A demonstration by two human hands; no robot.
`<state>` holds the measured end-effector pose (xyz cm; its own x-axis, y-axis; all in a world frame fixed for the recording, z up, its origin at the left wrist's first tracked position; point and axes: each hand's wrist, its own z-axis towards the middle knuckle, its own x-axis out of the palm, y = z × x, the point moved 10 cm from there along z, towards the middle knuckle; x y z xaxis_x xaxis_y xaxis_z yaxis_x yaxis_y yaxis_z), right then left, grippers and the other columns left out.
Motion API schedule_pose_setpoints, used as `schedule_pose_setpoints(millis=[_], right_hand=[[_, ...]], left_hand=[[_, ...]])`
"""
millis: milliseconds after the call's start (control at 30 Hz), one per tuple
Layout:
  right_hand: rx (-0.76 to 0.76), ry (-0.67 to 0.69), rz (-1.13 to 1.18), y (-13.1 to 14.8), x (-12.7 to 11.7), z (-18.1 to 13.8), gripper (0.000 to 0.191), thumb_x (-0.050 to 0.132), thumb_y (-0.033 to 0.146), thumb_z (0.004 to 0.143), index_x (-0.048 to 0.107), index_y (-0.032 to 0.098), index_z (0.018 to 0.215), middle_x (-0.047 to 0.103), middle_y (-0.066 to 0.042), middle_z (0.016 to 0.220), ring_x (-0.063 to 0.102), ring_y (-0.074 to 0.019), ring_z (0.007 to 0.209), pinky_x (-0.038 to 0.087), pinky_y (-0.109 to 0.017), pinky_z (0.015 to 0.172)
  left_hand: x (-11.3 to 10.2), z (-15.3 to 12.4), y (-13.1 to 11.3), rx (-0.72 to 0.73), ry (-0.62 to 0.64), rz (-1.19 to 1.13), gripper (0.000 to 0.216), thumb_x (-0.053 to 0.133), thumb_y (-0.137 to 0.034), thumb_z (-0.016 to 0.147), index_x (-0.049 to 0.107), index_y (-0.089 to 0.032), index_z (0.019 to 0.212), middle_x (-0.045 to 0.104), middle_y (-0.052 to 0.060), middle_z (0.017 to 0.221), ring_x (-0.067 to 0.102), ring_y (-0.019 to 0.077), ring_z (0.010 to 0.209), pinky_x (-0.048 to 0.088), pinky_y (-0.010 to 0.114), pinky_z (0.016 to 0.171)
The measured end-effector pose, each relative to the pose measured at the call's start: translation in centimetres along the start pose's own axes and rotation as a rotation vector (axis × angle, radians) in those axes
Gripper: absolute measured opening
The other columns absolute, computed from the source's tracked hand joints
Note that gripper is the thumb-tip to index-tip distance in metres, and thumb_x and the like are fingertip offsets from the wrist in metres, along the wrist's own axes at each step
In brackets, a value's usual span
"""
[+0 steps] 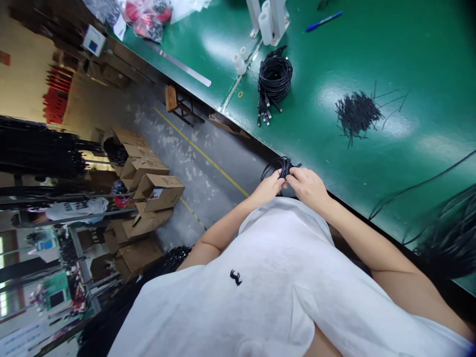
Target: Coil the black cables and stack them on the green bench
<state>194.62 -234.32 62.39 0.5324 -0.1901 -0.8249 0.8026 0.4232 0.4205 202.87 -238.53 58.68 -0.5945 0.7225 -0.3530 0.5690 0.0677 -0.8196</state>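
Note:
Just off the table's front edge, a small coiled black cable [275, 166] is held between both hands. My left hand [268, 188] has its fingers closed round the near side of the coil. My right hand [307, 183] pinches at the coil's right side, its fingertips close to the left ones. What lies right under the fingertips is hidden. On the green table [320, 59] lie a larger bundle of coiled black cables [275, 77] with metal plugs, and a pile of short black ties [357, 115].
Loose black cables [449, 233] spread over the table at right. A blue pen [323, 22], white rollers [265, 25], a steel ruler [186, 67] and plastic bags [147, 17] lie farther back. Cardboard boxes [158, 191] and a wooden stool [173, 99] stand on the floor at left.

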Motion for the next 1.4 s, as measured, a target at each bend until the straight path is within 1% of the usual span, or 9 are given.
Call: schedule_pose_setpoints(millis=[100,167,267,533,633,900,1067,1267,1400], right_hand=[[-0.381,-0.031,-0.212,2.7,-1.0,0.0,0.026,0.044,0.016,0.101,0.07,0.011,0.103,0.064,-0.013,0.128,0.053,-0.0241,0.121,0.037,-0.039,0.103],[-0.531,-0.027,-0.278,3.7,-1.4,-0.1,0.026,0.045,0.016,0.101,0.07,0.011,0.094,0.068,-0.011,0.113,0.056,-0.0233,0.113,0.037,-0.038,0.104],[-0.639,0.021,-0.324,4.6,-2.2,-0.2,0.026,0.047,0.016,0.1,0.067,0.014,0.082,0.064,-0.006,0.083,0.057,-0.019,0.084,0.041,-0.034,0.09],[-0.8,0.057,-0.42,5.8,-4.2,-0.3,0.022,0.046,0.012,0.1,0.067,0.01,0.095,0.063,-0.006,0.082,0.052,-0.0169,0.073,0.037,-0.034,0.077],[-0.776,0.101,-0.446,5.2,-4.1,0.1,0.025,0.043,0.012,0.101,0.066,0.004,0.107,0.06,-0.006,0.079,0.049,-0.0172,0.071,0.034,-0.034,0.074],[-0.721,0.331,-0.524,3.9,-1.4,-0.3,0.026,0.045,0.01,0.097,0.067,0.012,0.083,0.057,-0.007,0.077,0.046,-0.0182,0.069,0.02,-0.035,0.06],[-0.703,0.48,-0.632,2.7,0.4,-0.6,0.027,0.043,0.007,0.093,0.067,0.01,0.08,0.058,-0.009,0.072,0.048,-0.0193,0.067,0.019,-0.034,0.057],[-0.3,0.767,-0.625,-1.5,1.4,1.0,0.03,0.037,0.003,0.089,0.067,0.006,0.084,0.062,-0.015,0.077,0.055,-0.0232,0.071,0.021,-0.031,0.052],[-0.039,0.842,-0.535,-5.1,0.9,2.6,0.031,0.04,0.011,0.092,0.067,0.002,0.103,0.067,-0.021,0.092,0.059,-0.025,0.079,0.025,-0.029,0.054]], left_hand=[[0.6,0.3,0.3,-0.033,0.095,0.006,0.018,0.044,-0.023,0.098,0.058,-0.013,0.103,0.059,0.0,0.077,0.049,0.0111,0.066,0.042,0.028,0.071],[1.5,0.1,0.5,-0.079,0.214,-0.071,0.017,0.047,-0.023,0.096,0.059,-0.013,0.09,0.057,0.0,0.074,0.046,0.0102,0.063,0.039,0.028,0.067],[2.7,-0.7,0.3,-0.114,0.381,-0.311,0.017,0.048,-0.022,0.093,0.061,-0.012,0.094,0.052,-0.003,0.069,0.04,0.0082,0.058,0.033,0.026,0.06],[2.6,-0.5,0.0,-0.108,0.378,-0.633,0.036,0.071,-0.038,0.079,0.064,-0.009,0.099,0.052,-0.002,0.071,0.04,0.0061,0.057,0.025,0.024,0.055],[2.9,-0.3,-0.3,-0.103,0.403,-0.635,0.034,0.074,-0.042,0.078,0.061,-0.011,0.086,0.053,-0.002,0.068,0.041,0.0061,0.055,0.026,0.024,0.054],[4.2,1.1,0.1,-0.14,0.405,-0.552,0.024,0.066,-0.033,0.088,0.057,-0.012,0.082,0.052,-0.004,0.062,0.042,0.0056,0.053,0.031,0.023,0.054],[5.6,2.7,-0.6,-0.082,0.4,-0.484,0.021,0.057,-0.023,0.093,0.057,-0.013,0.111,0.049,-0.007,0.06,0.044,0.007,0.052,0.032,0.021,0.053],[5.4,5.3,-0.8,-0.033,0.229,-0.213,0.05,0.046,-0.005,0.088,0.053,-0.016,0.137,0.052,-0.007,0.06,0.051,0.009,0.062,0.04,0.021,0.065],[4.8,7.7,-0.5,-0.057,0.123,-0.493,0.06,0.051,-0.01,0.086,0.047,-0.014,0.146,0.068,0.0,0.08,0.06,0.0118,0.073,0.048,0.028,0.082]])
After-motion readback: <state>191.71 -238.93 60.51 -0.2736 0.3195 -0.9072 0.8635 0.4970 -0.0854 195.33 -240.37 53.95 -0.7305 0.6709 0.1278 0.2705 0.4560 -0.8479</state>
